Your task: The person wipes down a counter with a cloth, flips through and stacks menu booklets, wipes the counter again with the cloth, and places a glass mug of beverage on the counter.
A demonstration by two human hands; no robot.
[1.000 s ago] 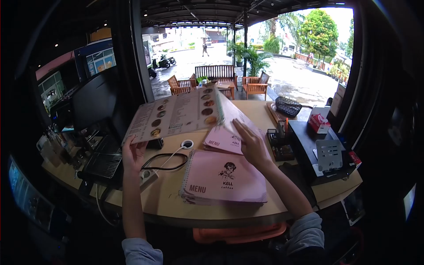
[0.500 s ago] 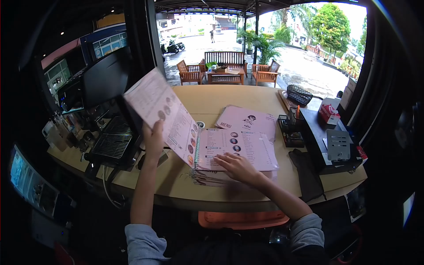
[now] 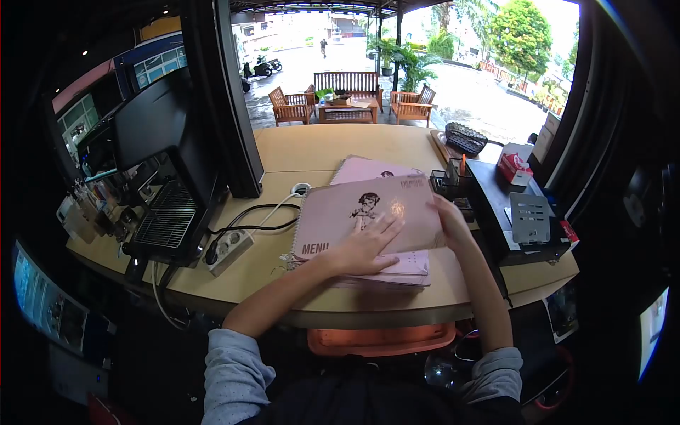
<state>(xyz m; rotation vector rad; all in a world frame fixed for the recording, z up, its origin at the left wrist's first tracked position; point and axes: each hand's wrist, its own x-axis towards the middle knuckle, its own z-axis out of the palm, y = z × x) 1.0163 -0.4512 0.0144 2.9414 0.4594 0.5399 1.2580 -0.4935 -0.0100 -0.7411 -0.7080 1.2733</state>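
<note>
- Fingers of the left hand (image 3: pixel 365 251) lie flat and slightly spread on the top menu (image 3: pixel 386 200), gripping nothing; those of the right hand (image 3: pixel 453 225) meet its right edge, though whether they pinch it I cannot tell.
- Skew is the likeliest trouble: the top menu sits turned on the stack of menus (image 3: pixel 411 268), so uneven pressure from the two hands could slide it further off.
- Dragging it could also disturb the rear pile (image 3: pixel 361 168), which lies just beyond the stack and partly under the top menu's far side.
- A leftward shove might catch the black cable (image 3: pixel 248 210) or power strip (image 3: pixel 230 251), both left of the stack.
- As for position, the top menu lies directly beneath the left palm and fingers, its right edge against the right fingers, cover up.
</note>
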